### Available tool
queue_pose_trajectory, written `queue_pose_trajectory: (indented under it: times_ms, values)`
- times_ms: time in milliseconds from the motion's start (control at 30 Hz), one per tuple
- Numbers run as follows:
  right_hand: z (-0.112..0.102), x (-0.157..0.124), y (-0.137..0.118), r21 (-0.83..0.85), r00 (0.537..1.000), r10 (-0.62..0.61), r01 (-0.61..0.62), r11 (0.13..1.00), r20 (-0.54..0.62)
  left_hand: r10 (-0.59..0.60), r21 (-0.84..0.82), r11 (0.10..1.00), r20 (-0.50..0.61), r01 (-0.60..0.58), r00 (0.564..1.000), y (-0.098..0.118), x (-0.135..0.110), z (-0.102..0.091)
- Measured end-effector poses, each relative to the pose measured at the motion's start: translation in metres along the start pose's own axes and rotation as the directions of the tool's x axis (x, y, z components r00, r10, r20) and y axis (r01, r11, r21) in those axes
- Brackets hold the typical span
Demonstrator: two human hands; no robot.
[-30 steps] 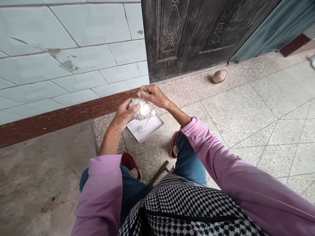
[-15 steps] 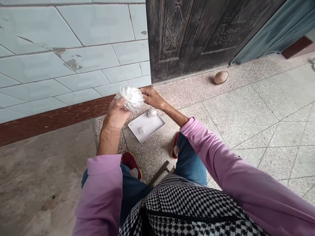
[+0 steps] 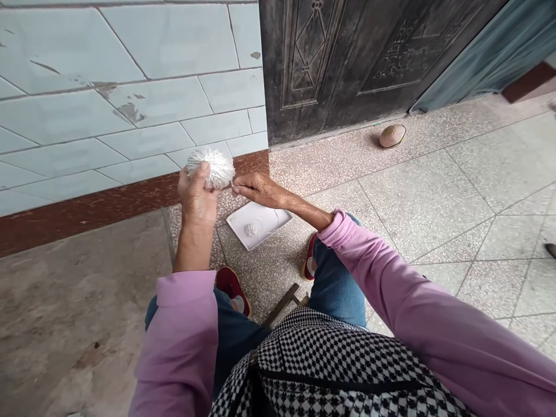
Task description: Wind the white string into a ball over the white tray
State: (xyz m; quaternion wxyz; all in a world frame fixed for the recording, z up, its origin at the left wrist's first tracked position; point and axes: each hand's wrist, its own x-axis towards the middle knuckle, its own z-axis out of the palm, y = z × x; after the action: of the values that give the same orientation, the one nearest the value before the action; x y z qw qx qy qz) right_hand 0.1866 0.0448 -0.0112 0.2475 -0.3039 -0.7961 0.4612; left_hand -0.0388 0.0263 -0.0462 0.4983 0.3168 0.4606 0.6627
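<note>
White ball in the left hand, right fingertips at its edge

From where I stand, the left hand (image 3: 196,194) has the white ball (image 3: 218,165) up in front of the wall (image 3: 130,145), thumb pressed on the near side. The other fingers curl behind it, mostly hidden. The right hand (image 3: 263,191) is just beside, coming in from the right, with thumb and forefinger drawn narrow at the ball's lower right edge. They seem to pinch a pale strand there, though it's too small to be sure.

So the ball lies to the left of the right fingertips and a little above them in the view. It looks nearly round, with its slightly wider spread running from the left palm towards the right hand. The left hand is the nearer one, bearing the ball itself.

Below, on the floor (image 3: 278,278), sits a tray (image 3: 238,219) holding a small ball (image 3: 251,230) and loose thread (image 3: 277,215).
</note>
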Motion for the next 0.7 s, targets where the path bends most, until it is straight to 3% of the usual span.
queue_pose_trajectory:
  times_ms: [200,433,567,700]
  values:
    - [-0.021,-0.006,-0.012,0.106,0.992,0.047,-0.035,0.994,-0.116,-0.010,0.168,0.986,0.082,-0.004,0.997,-0.011,0.007,-0.004]
    - [-0.042,-0.009,-0.002,0.191,0.962,0.038,0.014,0.982,-0.269,-0.059,0.315,0.949,0.188,-0.004,0.980,-0.006,-0.018,0.025]
    - [-0.048,-0.006,0.007,0.205,0.948,0.036,0.032,0.978,-0.316,-0.211,0.291,0.950,0.322,0.115,0.923,0.011,-0.034,0.038]
    - [-0.047,-0.005,0.010,0.120,0.945,-0.002,0.044,0.992,-0.326,-0.245,0.250,0.956,0.399,0.152,0.884,0.017,-0.042,0.044]
